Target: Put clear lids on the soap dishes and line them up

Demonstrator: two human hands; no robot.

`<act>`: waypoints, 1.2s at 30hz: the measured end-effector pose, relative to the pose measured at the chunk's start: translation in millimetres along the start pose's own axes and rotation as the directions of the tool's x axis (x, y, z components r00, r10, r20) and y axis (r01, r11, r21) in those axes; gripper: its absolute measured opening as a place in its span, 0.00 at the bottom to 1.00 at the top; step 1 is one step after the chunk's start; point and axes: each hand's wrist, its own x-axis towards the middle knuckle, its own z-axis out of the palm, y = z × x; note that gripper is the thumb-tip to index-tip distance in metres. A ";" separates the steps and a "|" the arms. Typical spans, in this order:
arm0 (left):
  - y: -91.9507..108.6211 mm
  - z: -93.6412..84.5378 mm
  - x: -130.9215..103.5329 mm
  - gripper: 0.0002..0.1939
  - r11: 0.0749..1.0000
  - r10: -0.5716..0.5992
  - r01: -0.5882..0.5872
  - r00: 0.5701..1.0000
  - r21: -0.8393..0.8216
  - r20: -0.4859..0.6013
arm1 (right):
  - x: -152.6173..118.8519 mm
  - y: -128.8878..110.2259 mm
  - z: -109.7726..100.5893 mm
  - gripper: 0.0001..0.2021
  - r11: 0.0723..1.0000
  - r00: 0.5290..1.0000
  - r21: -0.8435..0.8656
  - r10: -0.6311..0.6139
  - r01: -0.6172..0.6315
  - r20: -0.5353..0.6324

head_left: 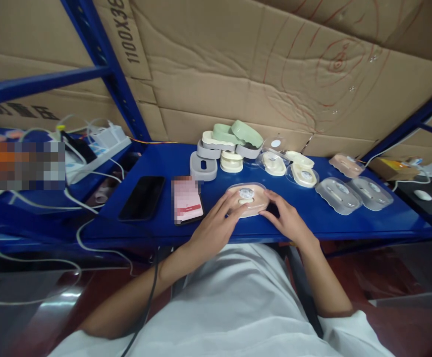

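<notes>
Item: one pink oval case [259, 201], clear-covered, low and rounded. Location: near the front edge of the blue tabletop [171, 159], straight ahead of my body, between my two hands. Whether its base rests on the surface or is slightly raised: cannot tell.

Orientation: long axis roughly side to side, one end toward each palm. Upper face bears a round printed label [246, 193] and, just on my side of it, a small white oval piece [245, 201].

Left hand [216, 221]: grasping the case's left end, fingers over the far-left rim, thumb reaching across the near side to the white piece. The hand closer to that piece.

Right hand [286, 218]: pinching lightly at the right end, thumb low and forefinger higher along the rim; well short of the label.

Surroundings: lit phone [189, 201] left of my left hand, black phone [142, 197] farther left; grey box [203, 171] beyond; two clear-topped grey cases, left one [338, 196] and right one [372, 193], to my right.
</notes>
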 end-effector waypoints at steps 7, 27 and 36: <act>1.3 -3.9 1.3 0.29 1.000 -0.023 0.023 1.000 -0.003 0.003 | 0.5 -7.0 -4.7 0.29 0.998 0.999 -0.047 -0.047 0.047 -0.013; 8.8 -6.4 -10.6 0.23 0.998 -0.021 0.010 0.982 -0.060 -0.186 | 146.7 -72.6 22.3 0.21 0.892 0.907 -0.219 -0.344 0.396 0.242; 8.0 -12.0 -16.6 0.24 0.989 0.013 -0.059 0.943 -0.132 -0.331 | 163.0 -66.4 17.2 0.12 0.884 0.856 -0.246 -0.260 0.397 0.447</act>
